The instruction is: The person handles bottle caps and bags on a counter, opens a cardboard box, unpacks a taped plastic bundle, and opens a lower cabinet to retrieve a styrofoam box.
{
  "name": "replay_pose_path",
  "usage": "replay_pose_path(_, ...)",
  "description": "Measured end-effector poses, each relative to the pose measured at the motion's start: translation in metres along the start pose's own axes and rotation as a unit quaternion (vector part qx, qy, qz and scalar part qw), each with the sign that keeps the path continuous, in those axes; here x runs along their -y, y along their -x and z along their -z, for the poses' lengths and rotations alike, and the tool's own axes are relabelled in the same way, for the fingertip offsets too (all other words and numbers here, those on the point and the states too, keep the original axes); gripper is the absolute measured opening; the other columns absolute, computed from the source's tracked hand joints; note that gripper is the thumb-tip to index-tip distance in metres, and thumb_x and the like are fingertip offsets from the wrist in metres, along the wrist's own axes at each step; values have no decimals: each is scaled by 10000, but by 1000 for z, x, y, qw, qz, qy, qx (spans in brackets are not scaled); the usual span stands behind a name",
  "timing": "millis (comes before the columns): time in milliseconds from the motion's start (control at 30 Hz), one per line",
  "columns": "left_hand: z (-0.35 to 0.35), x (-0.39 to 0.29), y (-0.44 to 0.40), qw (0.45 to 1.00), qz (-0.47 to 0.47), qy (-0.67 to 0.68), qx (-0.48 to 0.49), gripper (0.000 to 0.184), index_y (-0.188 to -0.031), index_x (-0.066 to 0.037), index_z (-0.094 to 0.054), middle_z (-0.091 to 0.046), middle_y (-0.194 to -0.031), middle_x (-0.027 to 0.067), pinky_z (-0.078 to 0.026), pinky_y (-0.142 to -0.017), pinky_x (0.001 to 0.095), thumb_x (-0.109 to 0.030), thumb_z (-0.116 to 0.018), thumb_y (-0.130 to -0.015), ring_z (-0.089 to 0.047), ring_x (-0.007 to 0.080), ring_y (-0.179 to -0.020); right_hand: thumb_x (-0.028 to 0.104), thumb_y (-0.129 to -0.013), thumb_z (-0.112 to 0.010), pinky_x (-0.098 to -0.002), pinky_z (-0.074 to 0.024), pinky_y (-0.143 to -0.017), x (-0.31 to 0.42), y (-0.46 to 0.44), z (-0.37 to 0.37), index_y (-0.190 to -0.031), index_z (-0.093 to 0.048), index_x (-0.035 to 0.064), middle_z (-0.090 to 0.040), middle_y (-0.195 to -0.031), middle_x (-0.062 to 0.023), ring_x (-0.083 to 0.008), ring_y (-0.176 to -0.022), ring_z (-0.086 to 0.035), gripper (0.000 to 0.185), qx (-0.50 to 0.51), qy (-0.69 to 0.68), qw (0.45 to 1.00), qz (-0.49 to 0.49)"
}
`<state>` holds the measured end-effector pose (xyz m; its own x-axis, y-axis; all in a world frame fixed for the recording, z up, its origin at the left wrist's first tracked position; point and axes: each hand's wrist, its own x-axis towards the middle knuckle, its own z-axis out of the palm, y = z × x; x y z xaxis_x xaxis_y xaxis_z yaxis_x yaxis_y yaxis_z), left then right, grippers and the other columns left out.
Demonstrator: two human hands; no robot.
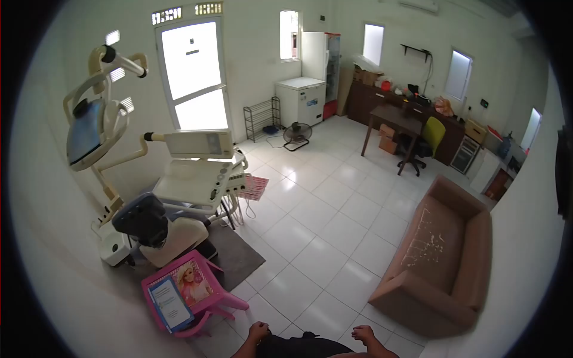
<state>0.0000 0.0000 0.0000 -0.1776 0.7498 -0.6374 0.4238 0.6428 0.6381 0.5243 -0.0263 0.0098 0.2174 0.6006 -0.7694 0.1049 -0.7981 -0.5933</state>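
Low in the head view, my left hand [258,332] hangs beside dark clothing with its fingers curled closed. I see nothing in it. My right hand [362,334] is on the other side of my body, its fingers bent inward, also with nothing visible in them. Nearest to my left hand is a pink plastic children's table [230,300] with a cartoon-doll picture on its top. A blue-edged white board or document [171,304] lies on that table; its print is too small to read. The brown sofa [394,302] stands nearest my right hand. Neither hand touches furniture.
A dental chair [140,218] with its tray unit [191,182] and lamp [89,134] fills the left side. Farther back are a floor fan [298,135], a chest freezer [298,104], a dark desk [396,121] and a green-backed chair [434,136]. White tiles [316,238] cover the floor.
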Motion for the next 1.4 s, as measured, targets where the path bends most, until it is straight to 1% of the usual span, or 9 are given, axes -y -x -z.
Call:
replay_pose_path(200,-33,-87,-45,988,16,100,114,340,-1092,36,-717,-756,-1013,155,-619,-745,368,-249,-694,-908,-744,235,-833,255,-834,-814,-372,-624,-761,-28,36,63,-1057,-807,94,-785,-962,-117,-224,-846,-759,275,-154,178,971,-36)
replay_pose_path(300,-20,-105,-73,990,49,86,105,341,-1087,56,-720,-760,-974,153,-620,-717,345,-232,-687,-907,-744,215,-801,284,-885,-740,-423,-620,-761,-76,16,71,-1133,-781,117,-765,-982,-150,-287,-829,-750,302,-16,588,804,83)
replay_pose_path(367,-17,-111,-94,990,78,53,102,339,-1085,41,-732,-765,-957,147,-622,-735,361,-243,-690,-903,-747,230,-803,263,-594,-812,-465,-473,-587,-197,-35,57,-713,-807,192,-604,-580,-77,-286,-565,-591,138,-171,196,870,419)
replay_pose_path(400,-21,-104,-117,986,-7,-93,137,340,-1077,29,-739,-768,-955,137,-621,-750,366,-256,-692,-899,-751,238,-801,252,-616,-791,-473,-478,-605,-125,8,57,-721,-794,171,-611,-608,-95,-302,-588,-595,132,-167,185,967,-45)
replay_pose_path(467,-27,-118,-148,983,39,-128,127,353,-1069,-2,-750,-778,-932,106,-616,-790,378,-303,-681,-898,-762,260,-819,229,-660,-747,-489,-488,-640,-73,17,50,-737,-769,129,-625,-665,-131,-334,-634,-604,128,-186,156,963,-114)
replay_pose_path(700,-30,-213,-276,811,-342,-432,196,374,-1054,4,-752,-780,-881,111,-613,-779,379,-328,-660,-909,-768,255,-820,151,-813,-595,-544,-523,-764,39,-65,48,-792,-681,-17,-676,-862,-257,-449,-797,-634,189,-373,164,913,-20)
replay_pose_path(767,-36,-280,-303,968,10,-157,196,392,-1044,7,-752,-776,-840,134,-612,-772,388,-348,-642,-918,-767,254,-797,128,-857,-552,-560,-533,-800,11,-131,50,-808,-655,-58,-690,-919,-293,-481,-843,-643,219,-467,216,854,74)
replay_pose_path(967,-67,-439,-418,918,-157,-328,160,429,-1093,-54,-765,-762,-1066,179,-561,-935,452,-416,-612,-920,-712,349,-1044,534,-999,-490,-559,-467,-1029,251,-49,78,-1157,-659,-102,-657,-1241,-337,-514,-1172,-606,677,-331,47,935,-121)
replay_pose_path(1400,-235,-638,-512,823,-315,-394,262,450,-1122,-36,-744,-782,-953,149,-594,-869,411,-415,-638,-905,-773,250,-866,268,-944,-555,-491,-551,-800,321,-245,237,-1115,-668,-31,-696,-1083,-276,-385,-901,-687,363,-288,50,944,-152)
